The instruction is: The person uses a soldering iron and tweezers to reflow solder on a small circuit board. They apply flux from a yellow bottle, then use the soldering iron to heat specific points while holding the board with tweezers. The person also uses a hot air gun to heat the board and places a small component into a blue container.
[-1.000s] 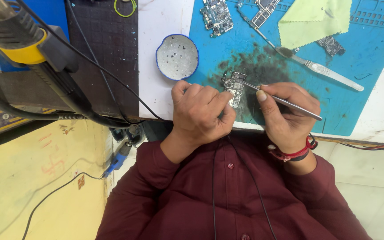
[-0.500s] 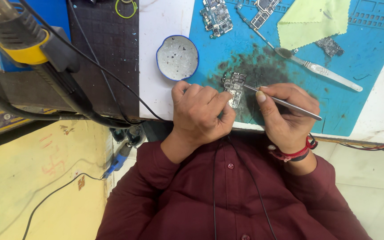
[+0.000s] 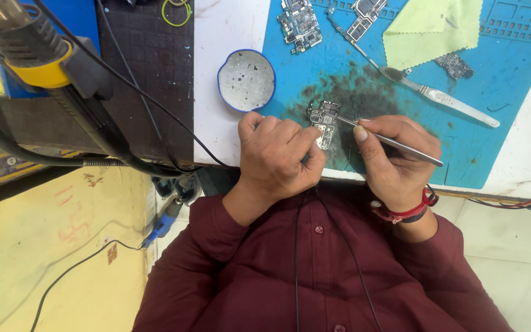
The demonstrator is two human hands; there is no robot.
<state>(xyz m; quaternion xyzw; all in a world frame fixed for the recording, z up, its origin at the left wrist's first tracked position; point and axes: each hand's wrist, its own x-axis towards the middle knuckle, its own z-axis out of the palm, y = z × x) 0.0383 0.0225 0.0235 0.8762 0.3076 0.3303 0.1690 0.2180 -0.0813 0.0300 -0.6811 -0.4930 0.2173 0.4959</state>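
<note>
Centre of frame, on blue work mat (image 3: 499, 141): one small circuit board (image 3: 325, 120), pinched at its lower end by left hand (image 3: 278, 157). Right hand (image 3: 394, 163) grips one metal tweezers (image 3: 394, 141), tip touching the board. Upper frame: four further boards, one round dish (image 3: 246, 80), one green cloth (image 3: 431, 31).

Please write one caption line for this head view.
Left hand steadies small circuit board; right hand holds metal tweezers to it.

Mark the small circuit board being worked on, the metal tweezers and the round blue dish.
small circuit board (image 3: 325, 118), head view, upper middle of board.
metal tweezers (image 3: 401, 144), head view, mid shaft.
round blue dish (image 3: 246, 80), head view, inner floor.
</note>
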